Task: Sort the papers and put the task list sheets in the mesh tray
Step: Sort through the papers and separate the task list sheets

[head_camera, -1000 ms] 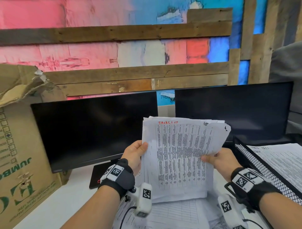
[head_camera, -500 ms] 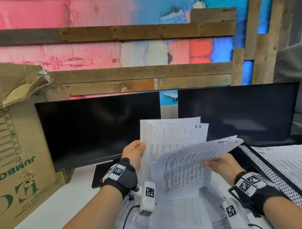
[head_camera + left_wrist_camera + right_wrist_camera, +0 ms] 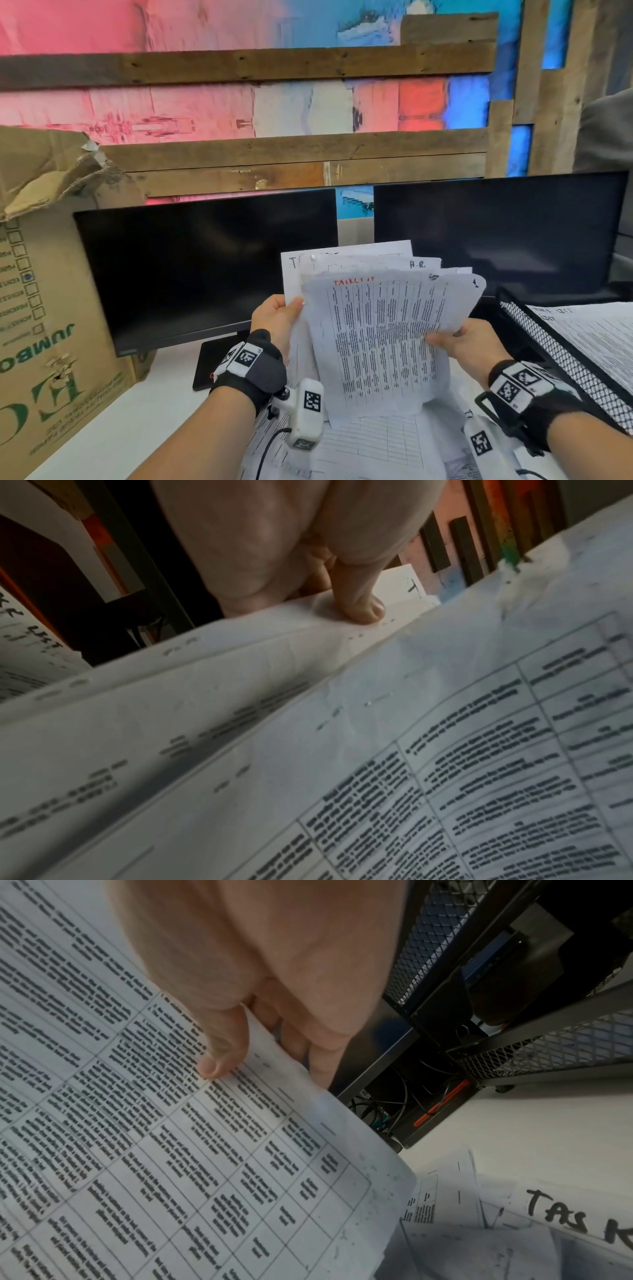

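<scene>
Bright head view with warped edges; dim, motion-blurred wrist views.

Your left hand (image 3: 275,320) pinches the left edge of the stack (image 3: 346,270), your right hand (image 3: 469,342) the right edge of the front sheet (image 3: 383,342), which lies before that stack. Below your grips, loose papers (image 3: 370,445) cover the desk. Right of your right hand sits the tray (image 3: 555,353), sheets (image 3: 596,332) in it. Behind the stack stand two monitors (image 3: 205,267); left of your left hand, a box (image 3: 51,308).

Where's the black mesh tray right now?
Head view, far right: the black mesh tray sits beside the right hand, below the right monitor.
</scene>
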Motion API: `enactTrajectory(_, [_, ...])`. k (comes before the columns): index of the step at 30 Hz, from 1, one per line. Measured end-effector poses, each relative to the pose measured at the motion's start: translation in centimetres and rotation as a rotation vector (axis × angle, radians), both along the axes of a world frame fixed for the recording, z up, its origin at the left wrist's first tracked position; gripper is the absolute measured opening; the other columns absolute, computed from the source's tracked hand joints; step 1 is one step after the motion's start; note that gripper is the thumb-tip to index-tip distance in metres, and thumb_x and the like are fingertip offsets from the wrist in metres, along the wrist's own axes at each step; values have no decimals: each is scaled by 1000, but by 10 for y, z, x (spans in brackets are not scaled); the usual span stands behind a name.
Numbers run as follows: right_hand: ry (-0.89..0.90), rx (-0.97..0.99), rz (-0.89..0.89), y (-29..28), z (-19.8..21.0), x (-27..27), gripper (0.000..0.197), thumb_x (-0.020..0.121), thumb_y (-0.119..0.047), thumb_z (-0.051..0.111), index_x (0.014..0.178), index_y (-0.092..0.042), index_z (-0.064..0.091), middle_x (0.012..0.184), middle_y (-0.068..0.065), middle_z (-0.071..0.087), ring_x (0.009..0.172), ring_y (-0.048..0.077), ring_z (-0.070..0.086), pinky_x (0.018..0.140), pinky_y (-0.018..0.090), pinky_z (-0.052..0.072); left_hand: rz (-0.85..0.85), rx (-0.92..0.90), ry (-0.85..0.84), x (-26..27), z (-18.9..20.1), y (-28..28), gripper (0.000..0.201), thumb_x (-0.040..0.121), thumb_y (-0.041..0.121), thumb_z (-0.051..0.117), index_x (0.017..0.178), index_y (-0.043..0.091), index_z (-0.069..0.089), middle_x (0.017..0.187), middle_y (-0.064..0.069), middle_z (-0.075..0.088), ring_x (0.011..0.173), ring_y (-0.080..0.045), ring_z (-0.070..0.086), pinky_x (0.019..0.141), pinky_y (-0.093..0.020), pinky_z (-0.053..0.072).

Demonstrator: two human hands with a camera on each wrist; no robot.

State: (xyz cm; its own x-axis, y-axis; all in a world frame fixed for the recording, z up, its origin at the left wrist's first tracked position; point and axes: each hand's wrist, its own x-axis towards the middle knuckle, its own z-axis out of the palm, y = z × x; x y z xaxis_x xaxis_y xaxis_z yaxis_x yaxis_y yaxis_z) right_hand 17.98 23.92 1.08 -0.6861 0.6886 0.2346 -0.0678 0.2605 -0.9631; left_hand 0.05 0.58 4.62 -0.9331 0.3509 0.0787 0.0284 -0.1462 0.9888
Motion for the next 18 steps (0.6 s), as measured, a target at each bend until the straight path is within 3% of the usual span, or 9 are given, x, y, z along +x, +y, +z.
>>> enactTrajectory(6, [-8,29,-5,-3,1,-1,20,80,5,69,93,-11,71,89,-3,71,86,9,66,67,19,48,37,-6,31,-1,-4,1,13,92,21,59,84,11,62,93,-16,69,93,-38,65,84,-57,53])
enactTrajectory(9, [-9,40,-18,-3,2,-1,24,78,7,70,87,-16,70,87,-4,70,84,9,65,77,28,52,70,22,31,-6,-3,3,18,92,28,58,85,11,60,94,-17,68,89,-37,65,84,-57,53])
enactTrajectory(13, [-13,72,-22,0,-1,0,26,74,9,73,88,-13,70,91,1,73,89,17,68,84,37,53,120,-3,85,-8,7,1,13,93,24,55,86,13,58,96,-13,67,91,-32,65,85,-54,53])
enactTrajectory(18, [-11,75,-13,-2,2,0,25,75,9,72,85,-14,70,89,0,72,87,14,67,78,31,53,76,12,92,-6,12,-2,9,94,20,53,90,14,59,98,-9,68,93,-30,66,85,-53,54])
